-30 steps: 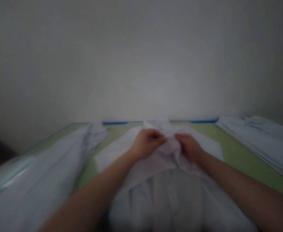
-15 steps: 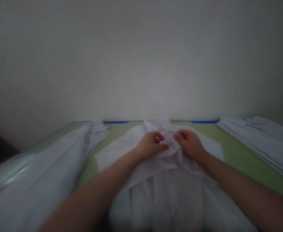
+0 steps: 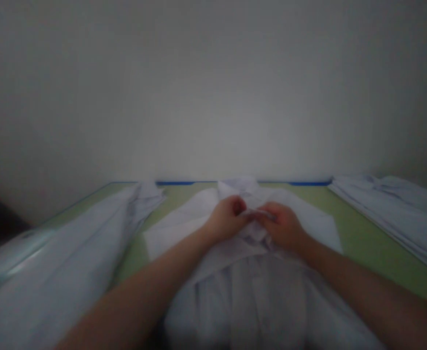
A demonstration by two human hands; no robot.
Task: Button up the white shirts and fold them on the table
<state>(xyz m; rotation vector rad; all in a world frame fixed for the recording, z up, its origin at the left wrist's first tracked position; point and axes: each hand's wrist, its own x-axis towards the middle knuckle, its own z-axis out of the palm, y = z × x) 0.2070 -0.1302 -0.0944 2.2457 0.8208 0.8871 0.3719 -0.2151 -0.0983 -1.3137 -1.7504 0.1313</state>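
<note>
A white shirt (image 3: pixel 213 272) lies spread in front of me, its collar end toward the wall and its lower part hanging over the near table edge. My left hand (image 3: pixel 231 216) pinches a fold of its cloth near the collar. Close against it, my right hand (image 3: pixel 281 223) is closed on the same gathered cloth, fingertips almost touching those of the left. Between the hands the fabric is bunched, and the exact spot gripped is partly hidden by the fingers. The picture is dim and blurred.
The shirt rests on a green tabletop (image 3: pixel 366 253) with blue edging, against a plain wall (image 3: pixel 213 97). White garments (image 3: pixel 78 248) lie along the left, near clear plastic (image 3: pixel 27 257). A pile of folded white garments (image 3: pixel 399 209) lies at the right.
My right hand has moved left and slightly down, closing the gap to my left hand. The cloth between them is drawn together. My left hand has barely shifted.
</note>
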